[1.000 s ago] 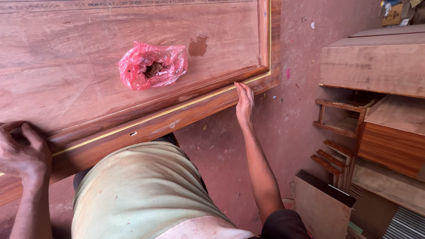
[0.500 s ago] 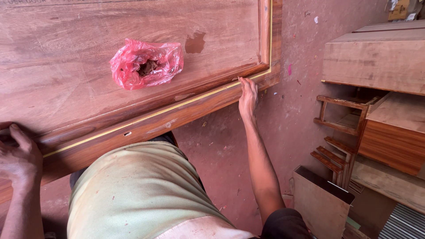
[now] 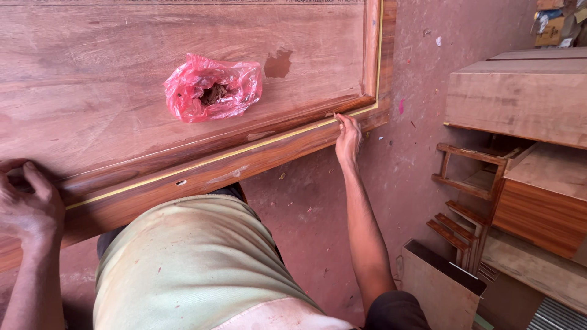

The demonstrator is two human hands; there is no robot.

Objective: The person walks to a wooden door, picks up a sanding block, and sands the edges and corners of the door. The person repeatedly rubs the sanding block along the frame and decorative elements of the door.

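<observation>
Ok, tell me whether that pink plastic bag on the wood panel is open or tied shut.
Open. The pink bag lies crumpled on the wood panel, its mouth gaping with dark brown stuff showing inside.

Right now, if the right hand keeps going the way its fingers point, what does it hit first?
The right hand points up across the large reddish wooden panel. Its fingertips already touch the thin yellow inlay strip; next comes the raised inner moulding, probably, though depth is unclear.
</observation>
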